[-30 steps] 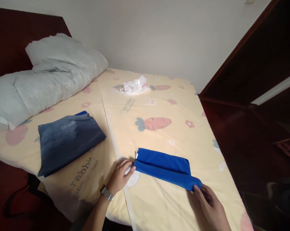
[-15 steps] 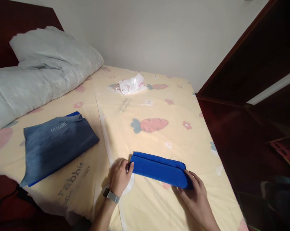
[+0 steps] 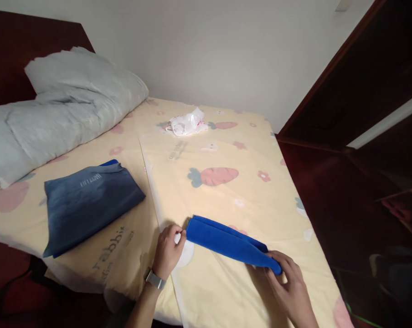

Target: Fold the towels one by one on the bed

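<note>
Folding step, prob. halfway: bright blue cloth [image 3: 226, 241] lies as a long thin strip on the yellow carrot-print sheet [image 3: 226, 150], near the front edge of the bed. Left hand [image 3: 168, 250] pinches the strip's left end, fingers closed on it. Right hand [image 3: 288, 284] grips the right end, fingers curled over it. Next move, likely: bring one end over to meet the other, w/ edges kept even. Folded dark blue shirt [image 3: 90, 200] well apart on the left, grey pillow [image 3: 62, 114] behind, white plastic bag [image 3: 187, 123] far back.
</note>
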A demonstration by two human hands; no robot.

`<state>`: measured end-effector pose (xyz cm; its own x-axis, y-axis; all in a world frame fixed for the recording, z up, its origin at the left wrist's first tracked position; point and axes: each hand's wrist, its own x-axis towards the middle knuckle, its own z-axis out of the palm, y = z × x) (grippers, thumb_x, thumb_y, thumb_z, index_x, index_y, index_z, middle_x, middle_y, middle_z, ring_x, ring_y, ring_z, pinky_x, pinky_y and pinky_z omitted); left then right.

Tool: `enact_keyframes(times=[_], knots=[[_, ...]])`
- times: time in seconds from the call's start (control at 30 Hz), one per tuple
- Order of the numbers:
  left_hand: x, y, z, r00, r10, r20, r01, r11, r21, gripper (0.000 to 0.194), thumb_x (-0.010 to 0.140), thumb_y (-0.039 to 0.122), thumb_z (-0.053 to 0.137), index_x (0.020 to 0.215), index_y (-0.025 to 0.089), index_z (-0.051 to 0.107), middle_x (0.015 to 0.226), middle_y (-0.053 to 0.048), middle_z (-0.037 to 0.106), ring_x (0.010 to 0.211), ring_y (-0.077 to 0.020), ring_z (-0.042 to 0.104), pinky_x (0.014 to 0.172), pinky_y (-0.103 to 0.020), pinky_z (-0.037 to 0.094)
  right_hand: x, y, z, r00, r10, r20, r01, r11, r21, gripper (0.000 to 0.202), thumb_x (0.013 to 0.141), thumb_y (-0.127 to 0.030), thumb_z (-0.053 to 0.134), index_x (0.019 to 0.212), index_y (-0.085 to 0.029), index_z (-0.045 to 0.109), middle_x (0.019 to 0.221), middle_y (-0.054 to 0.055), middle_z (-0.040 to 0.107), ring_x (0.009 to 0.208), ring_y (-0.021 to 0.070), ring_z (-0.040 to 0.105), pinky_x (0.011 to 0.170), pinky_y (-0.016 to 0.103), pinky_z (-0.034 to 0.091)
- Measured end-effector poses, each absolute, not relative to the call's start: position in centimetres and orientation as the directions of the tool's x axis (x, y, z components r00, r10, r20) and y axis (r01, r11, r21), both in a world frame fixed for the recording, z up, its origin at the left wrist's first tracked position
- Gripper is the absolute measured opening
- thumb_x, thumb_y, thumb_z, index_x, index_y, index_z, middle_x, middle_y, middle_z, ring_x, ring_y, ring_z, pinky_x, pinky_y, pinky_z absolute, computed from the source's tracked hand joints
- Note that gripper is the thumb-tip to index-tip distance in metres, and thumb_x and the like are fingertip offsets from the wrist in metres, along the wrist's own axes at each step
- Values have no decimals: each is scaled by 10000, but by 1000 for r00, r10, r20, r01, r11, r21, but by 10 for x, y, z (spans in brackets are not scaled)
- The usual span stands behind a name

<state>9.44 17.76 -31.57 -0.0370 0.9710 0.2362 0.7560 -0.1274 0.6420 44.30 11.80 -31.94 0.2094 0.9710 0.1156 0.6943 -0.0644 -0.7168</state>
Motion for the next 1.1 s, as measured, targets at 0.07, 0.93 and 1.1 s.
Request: enact_keyframes(times=[0.07, 0.93, 1.1], knots=[[91, 171, -311, 62, 967, 247, 700, -219, 680, 285, 859, 171, 522, 1129, 230, 589, 1125, -76, 673, 1086, -226, 625, 933, -368, 520, 441, 113, -317, 260, 964, 52, 650, -135, -748, 365, 825, -547, 580, 1046, -263, 642, 1178, 81, 627, 1156, 317, 548, 992, 482, 461], [120, 190, -311, 32, 999, 19, 618, -35, 785, 289, 972, 503, 432, 881, 239, 506, 715, 19, 607, 680, -167, 621, 598, -253, 414, 452, 125, -304, 387, 725, -570, 29, -627, -778, 586, 731, -771, 562, 1046, -278, 524, 930, 18, 603, 693, 212, 640, 514, 301, 502], [119, 182, -301, 43, 996, -83, 558, 45, 829, 301, 971, 523, 410, 877, 244, 472, 675, 50, 550, 634, -147, 578, 592, -250, 383, 446, 110, -289, 263, 715, -648, 76, -685, -725, 590, 794, -759, 463, 1109, -262, 498, 598, -30, 562, 491, 206, 597, 424, 293, 456]])
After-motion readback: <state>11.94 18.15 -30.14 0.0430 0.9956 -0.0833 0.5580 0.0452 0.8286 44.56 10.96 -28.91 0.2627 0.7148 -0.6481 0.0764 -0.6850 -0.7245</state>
